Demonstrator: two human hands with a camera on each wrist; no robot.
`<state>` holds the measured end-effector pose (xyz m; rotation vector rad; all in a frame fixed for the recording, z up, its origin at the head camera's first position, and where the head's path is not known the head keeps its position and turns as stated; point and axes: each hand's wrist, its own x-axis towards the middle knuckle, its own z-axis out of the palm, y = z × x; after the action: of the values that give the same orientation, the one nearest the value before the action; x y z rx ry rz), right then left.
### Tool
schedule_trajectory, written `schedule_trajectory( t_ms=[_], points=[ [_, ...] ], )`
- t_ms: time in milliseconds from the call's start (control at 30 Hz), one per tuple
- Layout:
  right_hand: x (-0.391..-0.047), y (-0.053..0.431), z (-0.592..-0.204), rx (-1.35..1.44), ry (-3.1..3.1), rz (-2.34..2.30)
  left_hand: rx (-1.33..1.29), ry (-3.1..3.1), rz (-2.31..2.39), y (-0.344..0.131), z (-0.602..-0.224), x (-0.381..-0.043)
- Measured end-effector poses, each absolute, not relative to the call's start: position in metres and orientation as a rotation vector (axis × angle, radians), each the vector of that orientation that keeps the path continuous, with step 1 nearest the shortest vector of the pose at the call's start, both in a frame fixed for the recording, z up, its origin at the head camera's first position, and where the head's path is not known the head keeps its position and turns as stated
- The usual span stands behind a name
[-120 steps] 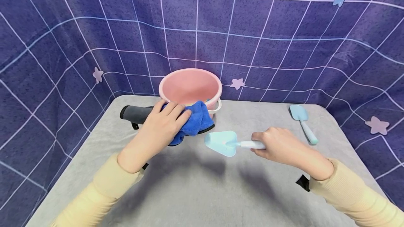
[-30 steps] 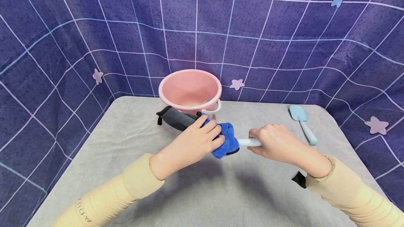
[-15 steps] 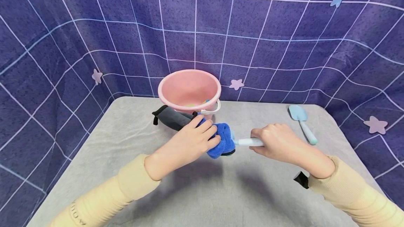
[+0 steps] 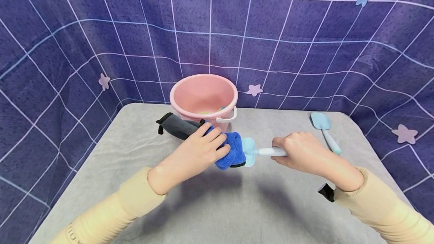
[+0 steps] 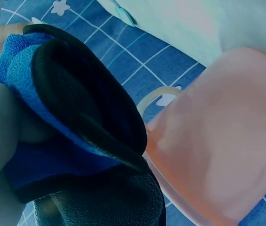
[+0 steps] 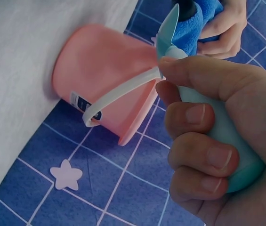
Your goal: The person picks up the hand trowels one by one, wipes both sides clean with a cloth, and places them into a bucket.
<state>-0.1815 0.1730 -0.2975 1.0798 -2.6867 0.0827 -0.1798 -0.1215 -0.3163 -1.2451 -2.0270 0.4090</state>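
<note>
My left hand (image 4: pixel 200 147) grips a cloth (image 4: pixel 233 150), blue on one side and dark grey on the other, with black edging. The cloth is folded over the front of a light blue toy shovel (image 4: pixel 250 152), so the blade's tip is hidden and only its rear part shows. With curled fingers my right hand (image 4: pixel 301 153) holds the shovel by its pale handle (image 6: pixel 217 127), which ends in a teal cap in the right wrist view. Both hands are raised over the grey surface, in front of a pink bucket (image 4: pixel 203 90).
The bucket stands at the back against the purple gridded curtain (image 4: pixel 271 18), its white handle (image 4: pixel 228 117) hanging at the front right; small colourful items show inside. A second light blue toy shovel (image 4: pixel 321 121) lies at the back right of the grey-covered table (image 4: pixel 217 214).
Four seconds ago the cloth was left of the fully visible blade. By one second ago it covered the blade; since then my left hand has slid it leftward, baring the blade's rear.
</note>
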Motion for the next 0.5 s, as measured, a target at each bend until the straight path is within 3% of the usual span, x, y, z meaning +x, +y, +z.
schedule_trajectory(
  t_ms=[500],
  points=[
    [-0.185,0.187,-0.295,1.117,-2.603,0.108,-1.179,-2.102,0.311,-0.147,-0.315,-0.177]
  ],
)
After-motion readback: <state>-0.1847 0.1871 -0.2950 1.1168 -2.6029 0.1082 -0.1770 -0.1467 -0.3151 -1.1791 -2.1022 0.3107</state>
